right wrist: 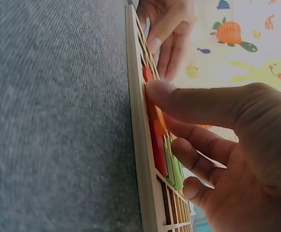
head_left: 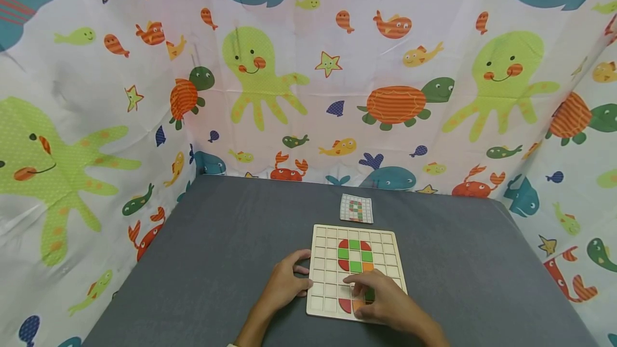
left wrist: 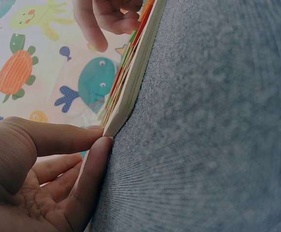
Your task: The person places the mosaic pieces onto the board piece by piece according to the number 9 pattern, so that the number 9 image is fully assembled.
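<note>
A light wooden grid board (head_left: 324,277) lies flat on the table, holding red, green and orange tiles. My left hand (head_left: 285,278) is at its left edge; in the left wrist view the thumb and a finger (left wrist: 94,159) pinch that rim. Over the board's near part is my right hand (head_left: 385,301), its index finger stretched out and its thumb touching the orange tile (head_left: 356,304). A red rounded tile (head_left: 345,305) sits beside that orange one. A green tile (head_left: 369,294) is partly hidden by the right hand. Nothing shows gripped between its fingers.
Behind the board lies a small card (head_left: 355,209) printed with a coloured grid pattern. The dark grey table (head_left: 231,229) reaches back to a cloth (head_left: 313,95) printed with sea animals, which hangs along the back and sides.
</note>
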The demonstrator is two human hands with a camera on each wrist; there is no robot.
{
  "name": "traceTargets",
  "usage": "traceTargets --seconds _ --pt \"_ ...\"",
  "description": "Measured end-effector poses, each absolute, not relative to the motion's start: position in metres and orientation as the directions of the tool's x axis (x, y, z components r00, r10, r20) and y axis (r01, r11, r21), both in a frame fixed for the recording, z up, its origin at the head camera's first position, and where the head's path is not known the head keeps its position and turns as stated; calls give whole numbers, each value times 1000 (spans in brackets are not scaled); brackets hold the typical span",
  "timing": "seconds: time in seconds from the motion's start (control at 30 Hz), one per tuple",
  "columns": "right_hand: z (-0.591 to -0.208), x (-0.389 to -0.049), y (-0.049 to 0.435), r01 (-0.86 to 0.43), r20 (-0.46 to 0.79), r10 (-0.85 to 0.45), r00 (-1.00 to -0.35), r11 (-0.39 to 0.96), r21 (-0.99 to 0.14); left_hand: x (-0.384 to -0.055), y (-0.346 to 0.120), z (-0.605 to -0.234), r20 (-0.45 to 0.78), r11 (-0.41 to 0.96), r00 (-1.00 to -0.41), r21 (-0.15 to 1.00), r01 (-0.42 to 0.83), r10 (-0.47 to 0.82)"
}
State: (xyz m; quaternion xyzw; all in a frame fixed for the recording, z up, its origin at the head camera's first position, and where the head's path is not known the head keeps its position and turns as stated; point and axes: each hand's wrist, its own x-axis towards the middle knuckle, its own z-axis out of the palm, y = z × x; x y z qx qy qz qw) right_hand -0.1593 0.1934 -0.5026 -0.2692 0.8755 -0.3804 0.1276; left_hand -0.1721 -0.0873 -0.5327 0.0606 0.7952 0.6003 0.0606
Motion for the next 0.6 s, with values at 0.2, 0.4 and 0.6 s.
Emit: traceTargets --seconds 0.2,0.4,0.6 --pt "-504 -159 194 -363 -23 -554 -832 577 -732 -172 -88 -533 -19 269 -985 963 29 174" --pt "-507 -159 193 -395 16 -562 -827 559 -729 -173 -88 -533 -18 268 -985 963 29 173" --pt "-509 -159 193 -391 17 -559 -829 558 -732 -173 -88 -533 -13 265 -984 964 35 178"
